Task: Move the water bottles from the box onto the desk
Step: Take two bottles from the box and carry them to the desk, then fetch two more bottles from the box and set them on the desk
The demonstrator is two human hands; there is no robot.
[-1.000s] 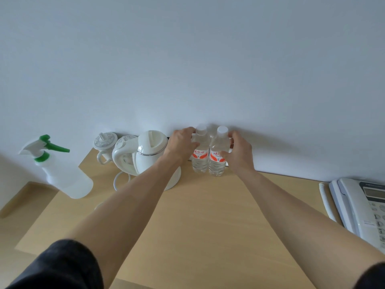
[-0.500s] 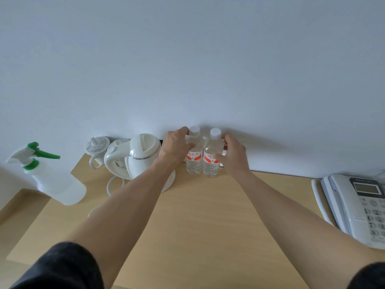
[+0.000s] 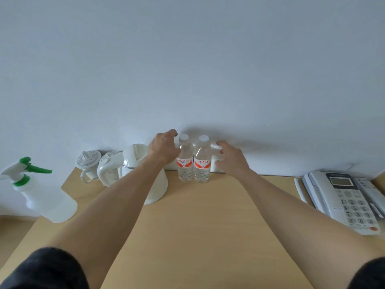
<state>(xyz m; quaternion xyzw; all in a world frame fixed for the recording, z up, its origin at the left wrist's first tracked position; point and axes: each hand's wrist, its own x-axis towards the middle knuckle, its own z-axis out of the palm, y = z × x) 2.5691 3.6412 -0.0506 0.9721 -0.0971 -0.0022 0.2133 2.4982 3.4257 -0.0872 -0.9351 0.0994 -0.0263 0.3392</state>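
Two clear, white-capped, red-labelled water bottles (image 3: 193, 161) upright on the desk (image 3: 198, 226) (hands loose, gripping nothing).

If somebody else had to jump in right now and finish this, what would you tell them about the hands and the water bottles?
Left hand: fingers loosely curled beside the left bottle, holding nothing.
Right hand: fingers loosely curled, just right of the right bottle, holding nothing.
Bottles: both upright, side by side on the desk by the wall, right of the white kettle.
Done: these two bottles are on the desk.
Left: the box is out of view, so I cannot tell whether more bottles remain. Check it and bring over any that are there.
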